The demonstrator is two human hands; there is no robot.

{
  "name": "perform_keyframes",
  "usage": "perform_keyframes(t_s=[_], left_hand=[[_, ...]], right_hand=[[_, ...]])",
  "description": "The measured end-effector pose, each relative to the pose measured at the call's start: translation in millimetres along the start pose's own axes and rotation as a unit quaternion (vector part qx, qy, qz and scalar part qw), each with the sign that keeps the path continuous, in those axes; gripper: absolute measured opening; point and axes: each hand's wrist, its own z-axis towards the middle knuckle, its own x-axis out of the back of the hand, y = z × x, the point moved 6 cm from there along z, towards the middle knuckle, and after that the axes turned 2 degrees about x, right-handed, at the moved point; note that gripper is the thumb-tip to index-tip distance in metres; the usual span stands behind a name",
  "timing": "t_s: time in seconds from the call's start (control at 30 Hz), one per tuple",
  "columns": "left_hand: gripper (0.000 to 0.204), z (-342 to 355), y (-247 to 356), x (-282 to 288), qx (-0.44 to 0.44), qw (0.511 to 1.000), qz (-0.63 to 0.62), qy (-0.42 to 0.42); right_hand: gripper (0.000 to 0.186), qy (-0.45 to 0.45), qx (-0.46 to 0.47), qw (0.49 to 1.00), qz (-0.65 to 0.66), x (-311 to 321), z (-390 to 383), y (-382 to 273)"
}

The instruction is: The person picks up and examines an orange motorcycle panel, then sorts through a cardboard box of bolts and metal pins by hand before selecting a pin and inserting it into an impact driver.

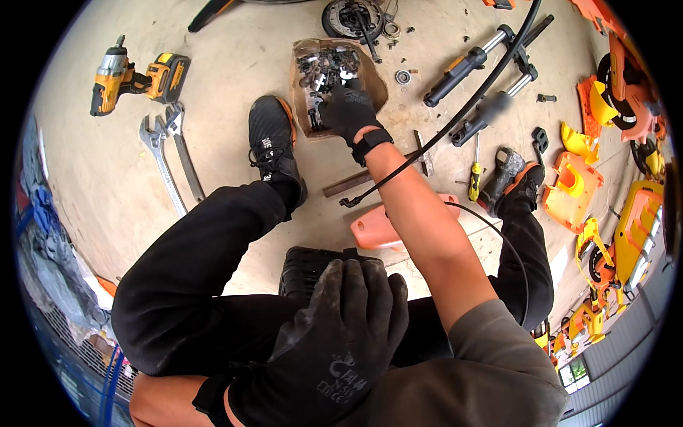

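Observation:
My right hand [350,112], in a black glove, reaches down into an open cardboard box [371,84] of small metal parts [329,65]. Bolts and dark fittings are heaped there, along with a few white pieces. The fingertips are lost among them, so a grip cannot be made out. My left hand [338,334], also gloved in black, is close to my body above my lap. Its fingers are stretched out side by side, palm down, with nothing seen in it. Just beyond its fingertips is a black plastic crate [302,267], partly covered by the hand.
A cordless impact wrench [135,78] and two adjustable wrenches [161,158] lie left. A black cable [462,114] crosses above my right forearm. Fork legs [466,71], a screwdriver [474,181] and another power tool [501,178] lie right, before orange and yellow panels [573,192]. A wheel hub [350,18] sits behind the box.

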Motion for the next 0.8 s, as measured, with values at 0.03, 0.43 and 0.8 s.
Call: perform_keyframes(t_s=[0.03, 0.43, 0.8], left_hand=[[0.038, 0.2, 0.4, 1.3, 0.001, 1.000, -0.003, -0.007], [0.041, 2.8, 2.1, -1.2, 0.011, 1.000, -0.013, -0.005], [0.040, 2.3, 0.4, -3.0, 0.016, 0.999, -0.027, -0.007]], right_hand=[[0.035, 0.021, 0.025, 0.999, -0.003, -1.0, -3.9, -1.0], [0.021, -0.027, 0.211, 0.976, 0.042, -5.5, -61.3, -25.8], [0.021, -0.048, 0.196, 0.976, 0.083, 9.0, -77.2, -31.7]])
